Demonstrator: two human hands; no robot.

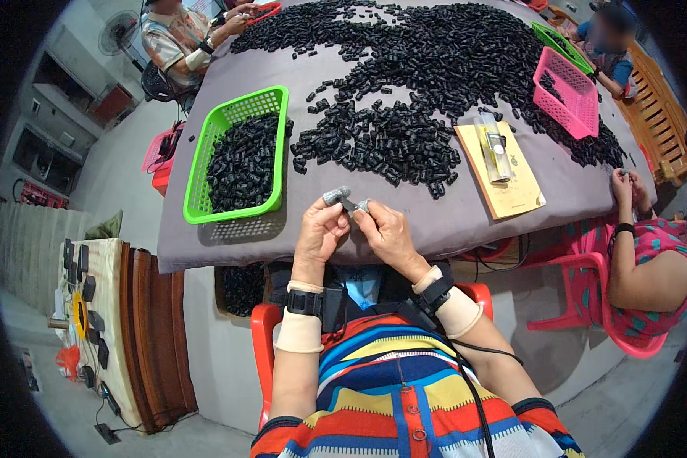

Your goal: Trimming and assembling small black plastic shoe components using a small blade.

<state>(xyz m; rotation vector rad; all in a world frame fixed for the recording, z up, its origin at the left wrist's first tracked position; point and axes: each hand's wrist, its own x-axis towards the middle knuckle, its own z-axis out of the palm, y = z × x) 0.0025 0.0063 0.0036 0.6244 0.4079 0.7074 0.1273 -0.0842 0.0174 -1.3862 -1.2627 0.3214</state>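
Note:
Both my hands meet in front of me over the near edge of the cloth-covered table (404,229). Between their fingertips is a small black plastic piece (349,205), partly hidden by the fingers. My left hand (320,235) pinches it from the left, and my right hand (389,235) closes on it from the right. Grey covers (333,196) sit on my index fingertips. Just beyond the hands lies a loose heap of similar black pieces (389,145). A green plastic basket (235,215) holding many such pieces stands to the left.
A yellowish notebook (511,200) lies right of the heap, with a clear case (495,149) on top. Farther right are a pink basket (580,114) and a green one (561,47). Other people sit at the far left, far right and near right (649,267), around the table.

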